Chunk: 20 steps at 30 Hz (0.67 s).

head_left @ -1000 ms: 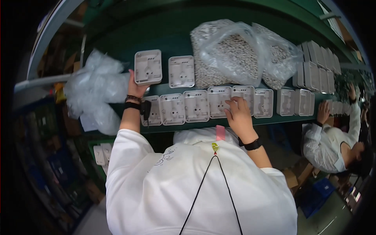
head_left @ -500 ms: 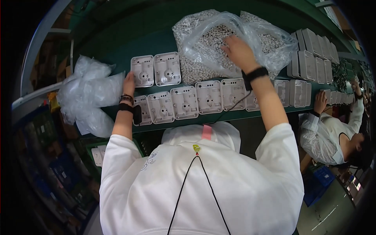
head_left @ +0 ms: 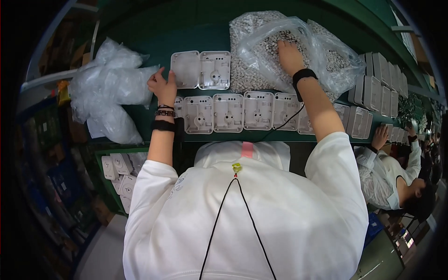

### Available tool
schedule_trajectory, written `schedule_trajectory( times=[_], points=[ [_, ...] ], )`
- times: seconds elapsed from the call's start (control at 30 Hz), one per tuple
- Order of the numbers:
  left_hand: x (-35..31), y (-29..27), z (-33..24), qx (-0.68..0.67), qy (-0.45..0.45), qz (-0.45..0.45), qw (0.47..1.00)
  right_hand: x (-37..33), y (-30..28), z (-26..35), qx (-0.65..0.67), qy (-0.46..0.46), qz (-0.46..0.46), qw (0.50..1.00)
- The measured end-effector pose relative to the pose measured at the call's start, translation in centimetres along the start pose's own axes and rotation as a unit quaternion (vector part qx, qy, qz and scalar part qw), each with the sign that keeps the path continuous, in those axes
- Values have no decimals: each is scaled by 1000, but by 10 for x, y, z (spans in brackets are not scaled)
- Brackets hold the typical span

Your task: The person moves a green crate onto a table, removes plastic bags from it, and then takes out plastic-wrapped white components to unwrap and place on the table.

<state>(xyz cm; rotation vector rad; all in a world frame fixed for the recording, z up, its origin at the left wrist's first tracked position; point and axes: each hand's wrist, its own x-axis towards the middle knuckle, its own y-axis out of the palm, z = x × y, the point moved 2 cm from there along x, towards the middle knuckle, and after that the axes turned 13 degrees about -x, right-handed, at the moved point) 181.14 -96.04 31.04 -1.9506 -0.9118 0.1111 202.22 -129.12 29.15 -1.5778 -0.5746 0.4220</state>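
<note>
My left hand [head_left: 163, 87] is beside the left edge of a pale grey plastic housing [head_left: 185, 70]. Its fingers are apart, and it holds nothing that I can see. The inside of this housing looks smooth and blank. A second open housing [head_left: 214, 70], with moulded posts and holes, lies against its right side. My right hand [head_left: 290, 57] is in the mouth of a clear plastic bag [head_left: 252, 56] full of small grey-white parts [head_left: 268, 44]. Its fingers are drawn together at the parts; whatever lies between them is hidden.
A row of open housings [head_left: 228, 113] lines the table's near edge, crossed by a black cable [head_left: 287, 122]. Bunched clear bags [head_left: 109, 93] lie at left, above a green crate [head_left: 109, 150] of white parts. Stacked housings [head_left: 373, 88] stand at right, near a co-worker [head_left: 389, 179].
My left hand has turned and spread its fingers at the left housing, whose inside now looks smooth where posts showed. My right fingers have drawn together over the parts. The view has shifted.
</note>
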Motion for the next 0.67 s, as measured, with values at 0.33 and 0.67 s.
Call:
schedule_trajectory(
  times=[0.33, 0.67],
  points=[
    [-89, -102, -32, -311, -33, 79, 946, -3, -10, -17, 95, 127, -39, 987],
    [-143, -162, 19, -423, -100, 115, 893, -16, -22, -18, 179, 264, -52, 946]
  ],
)
